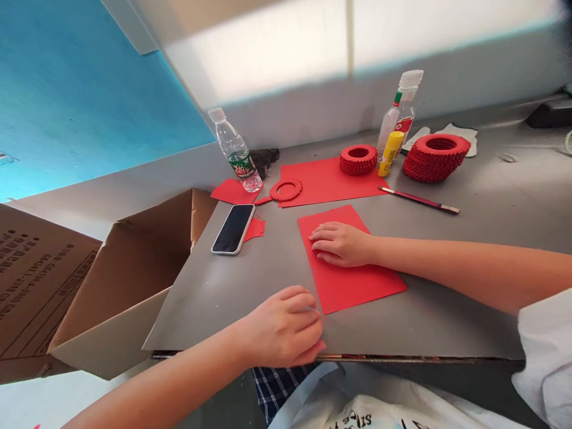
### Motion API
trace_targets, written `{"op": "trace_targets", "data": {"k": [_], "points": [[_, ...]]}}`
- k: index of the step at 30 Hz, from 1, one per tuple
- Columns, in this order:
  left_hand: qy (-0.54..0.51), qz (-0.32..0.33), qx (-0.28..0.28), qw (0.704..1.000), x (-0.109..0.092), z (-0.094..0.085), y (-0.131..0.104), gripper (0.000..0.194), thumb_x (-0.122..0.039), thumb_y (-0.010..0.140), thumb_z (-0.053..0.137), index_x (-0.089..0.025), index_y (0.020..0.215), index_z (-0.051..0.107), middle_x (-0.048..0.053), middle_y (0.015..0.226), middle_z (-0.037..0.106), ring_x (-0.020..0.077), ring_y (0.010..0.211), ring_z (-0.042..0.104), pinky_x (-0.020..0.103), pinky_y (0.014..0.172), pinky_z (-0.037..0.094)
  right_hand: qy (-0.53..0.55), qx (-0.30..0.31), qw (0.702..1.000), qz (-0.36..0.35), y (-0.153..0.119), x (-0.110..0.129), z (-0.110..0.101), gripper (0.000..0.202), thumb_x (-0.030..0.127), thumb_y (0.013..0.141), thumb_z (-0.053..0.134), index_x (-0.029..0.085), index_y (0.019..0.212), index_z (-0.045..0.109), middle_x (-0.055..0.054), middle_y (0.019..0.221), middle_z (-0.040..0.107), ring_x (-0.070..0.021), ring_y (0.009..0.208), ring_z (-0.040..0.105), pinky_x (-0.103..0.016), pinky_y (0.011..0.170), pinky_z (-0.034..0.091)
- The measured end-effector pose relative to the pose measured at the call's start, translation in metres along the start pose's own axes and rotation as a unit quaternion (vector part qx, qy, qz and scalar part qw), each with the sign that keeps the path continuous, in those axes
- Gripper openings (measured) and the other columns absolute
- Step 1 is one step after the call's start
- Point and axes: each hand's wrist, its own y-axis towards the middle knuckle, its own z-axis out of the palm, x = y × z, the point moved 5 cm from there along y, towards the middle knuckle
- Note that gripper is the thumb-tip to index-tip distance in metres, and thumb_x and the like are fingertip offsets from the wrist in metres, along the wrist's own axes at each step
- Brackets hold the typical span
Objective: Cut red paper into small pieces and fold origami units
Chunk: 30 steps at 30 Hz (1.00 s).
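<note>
My right hand (340,244) lies flat on a red sheet of paper (357,289), its fingers stretched toward the left edge. The sheet appears to be folded or stacked, but I cannot tell which. Close to its near left corner, my left hand (286,326) is closed with curled fingers at the table's front edge. The undersides of those fingers are hidden, so whatever they may hold does not show. Beyond the sheet, a larger red sheet (319,182) carries part of a notched red paper ring (286,190) and a stack of red rings (358,161).
A phone (233,229) lies over red scraps (256,229) at left, near a water bottle (241,156). A glue stick (391,154), glass bottle (405,110), taller ring stack (435,158) and slim dark-red tool (420,200) are at right. An open cardboard box (120,325) adjoins the table's left edge.
</note>
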Motion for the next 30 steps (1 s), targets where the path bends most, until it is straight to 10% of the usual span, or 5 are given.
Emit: {"op": "trace_targets", "data": {"k": [6, 10, 16, 30], "points": [[-0.003, -0.127, 0.045, 0.991, 0.045, 0.013, 0.005, 0.04, -0.042, 0.085, 0.044, -0.018, 0.116, 0.05, 0.012, 0.127, 0.047, 0.024, 0.119, 0.039, 0.038, 0.095, 0.037, -0.109, -0.05, 0.993, 0.009, -0.005, 0.008, -0.019, 0.031, 0.023, 0.084, 0.043, 0.021, 0.113, 0.053, -0.009, 0.131, 0.046, -0.0228, 0.128, 0.03, -0.052, 0.105, 0.019], [0.042, -0.149, 0.062, 0.986, 0.047, 0.024, 0.011, 0.043, -0.045, 0.086, 0.039, -0.021, 0.121, 0.047, 0.013, 0.123, 0.048, 0.0254, 0.11, 0.047, 0.041, 0.089, 0.039, -0.098, -0.038, 0.986, 0.133, -0.013, 0.02, -0.044, 0.038, 0.029, 0.084, 0.045, 0.021, 0.121, 0.047, -0.011, 0.132, 0.045, -0.0273, 0.127, 0.03, -0.059, 0.103, 0.011], [0.081, -0.221, 0.062, 0.97, 0.024, 0.027, 0.031, 0.046, -0.04, 0.087, 0.036, -0.012, 0.121, 0.046, 0.014, 0.101, 0.057, 0.0248, 0.088, 0.053, 0.04, 0.076, 0.043, -0.055, 0.078, 0.976, 0.194, -0.045, 0.049, -0.041, 0.055, 0.052, 0.08, 0.043, 0.014, 0.121, 0.049, -0.016, 0.118, 0.056, -0.0304, 0.113, 0.047, -0.052, 0.095, 0.034], [-0.027, -0.229, 0.111, 0.967, 0.075, 0.045, 0.009, 0.075, -0.067, 0.078, 0.029, -0.025, 0.139, 0.015, 0.012, 0.146, 0.01, 0.0312, 0.133, 0.007, 0.05, 0.104, 0.013, -0.066, 0.069, 0.995, 0.033, -0.101, 0.045, -0.048, 0.033, 0.012, 0.083, 0.043, 0.023, 0.111, 0.057, -0.009, 0.113, 0.061, -0.0206, 0.105, 0.056, -0.036, 0.086, 0.048]]}}
